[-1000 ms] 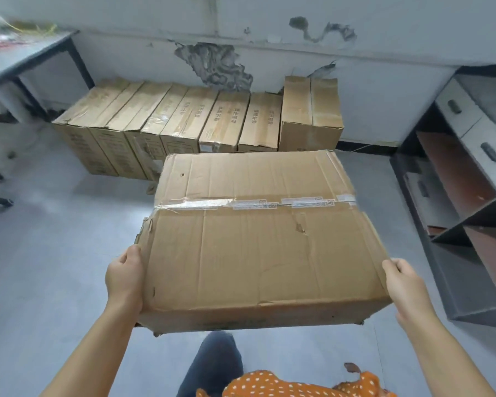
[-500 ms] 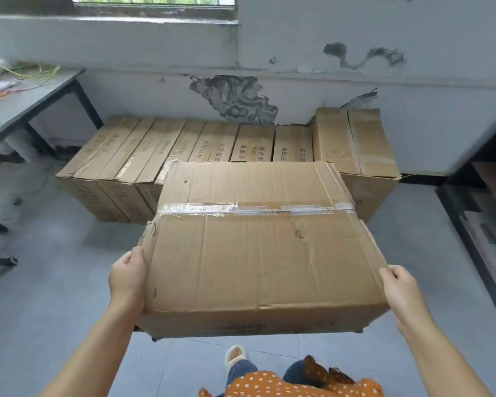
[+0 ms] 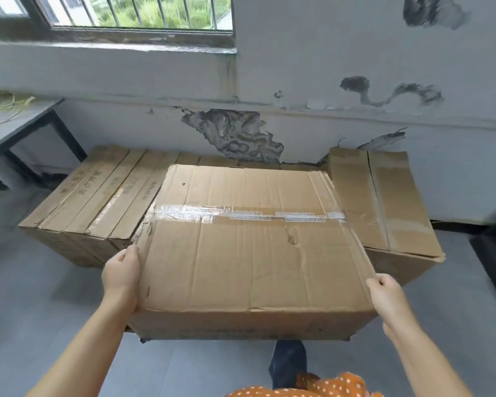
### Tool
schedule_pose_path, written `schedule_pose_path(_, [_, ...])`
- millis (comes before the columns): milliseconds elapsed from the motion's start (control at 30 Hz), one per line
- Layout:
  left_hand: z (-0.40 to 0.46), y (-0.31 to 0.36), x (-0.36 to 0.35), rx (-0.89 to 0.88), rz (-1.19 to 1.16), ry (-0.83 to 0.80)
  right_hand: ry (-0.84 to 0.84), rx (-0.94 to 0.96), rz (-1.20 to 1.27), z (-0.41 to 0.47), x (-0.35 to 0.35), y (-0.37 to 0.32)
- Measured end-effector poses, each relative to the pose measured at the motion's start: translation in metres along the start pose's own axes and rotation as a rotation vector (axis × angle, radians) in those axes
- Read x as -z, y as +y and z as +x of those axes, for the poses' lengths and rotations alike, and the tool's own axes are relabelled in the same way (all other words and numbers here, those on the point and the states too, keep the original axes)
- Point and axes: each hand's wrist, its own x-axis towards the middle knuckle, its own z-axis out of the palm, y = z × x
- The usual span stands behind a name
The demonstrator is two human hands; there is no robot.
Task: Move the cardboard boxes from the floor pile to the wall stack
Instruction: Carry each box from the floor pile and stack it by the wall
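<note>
- Cardboard fills my view: the carried box [image 3: 252,247] sits between my two hands, held clear of the floor [image 3: 35,305] in front of the wall stack [image 3: 98,207]
- Left hand [image 3: 121,277] presses flat against the box's left side near the front corner, thumb along the top edge; the fingers go round the side, so I cannot tell how far they curl
- Right hand [image 3: 385,295] clamps the right side near the front, fingertips hooked at the top edge
- Compared with a second ago the row of boxes at the wall looms larger and the window [image 3: 143,12] has come into frame, so I judge I have walked nearly up to the stack; setting down should come next
- Far edge of the carried box hides the middle of the row; whether it overhangs those boxes or stops short I cannot tell
- Taller box [image 3: 384,202] at the right end stands close beside my load
- Underside of the load is hidden, and print on the stacked lids is unreadable
</note>
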Motion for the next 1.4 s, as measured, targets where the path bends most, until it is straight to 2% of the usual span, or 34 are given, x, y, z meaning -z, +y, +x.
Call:
schedule_pose_path(167, [0.062,0.05,-0.075,0.008,0.046,0.052,-0.098,-0.052,-0.024,0.107,-0.015,-0.068])
schedule_pose_path(367, [0.132,0.09,-0.161,-0.017,0.133,0.051,-0.176,-0.239,0.072,0.202,-0.046,-0.114])
schedule_pose_path(633, [0.249,0.098,-0.288,-0.106,0.195,-0.081,-0.023,-0.272,0.151,0.295,-0.098,-0.123])
schedule_pose_path(833, [0.306,0.065,-0.365,-0.102,0.246,-0.116,0.105,-0.311,0.157,0.339,-0.126,-0.1])
schedule_pose_path(967, [0.326,0.022,-0.384,-0.039,0.326,-0.193,0.116,-0.373,0.119,0.351,-0.143,-0.08])
schedule_pose_path(1133, [0.339,-0.013,-0.38,0.085,0.426,-0.38,0.081,-0.444,0.039,0.345,-0.156,-0.061])
schedule_pose_path(1300, [0.343,-0.011,-0.373,0.144,0.433,-0.473,0.078,-0.433,0.015,0.34,-0.154,-0.065])
schedule_pose_path(1400, [0.328,0.004,-0.363,0.125,0.526,-0.467,0.06,-0.377,-0.034,0.329,-0.146,-0.077])
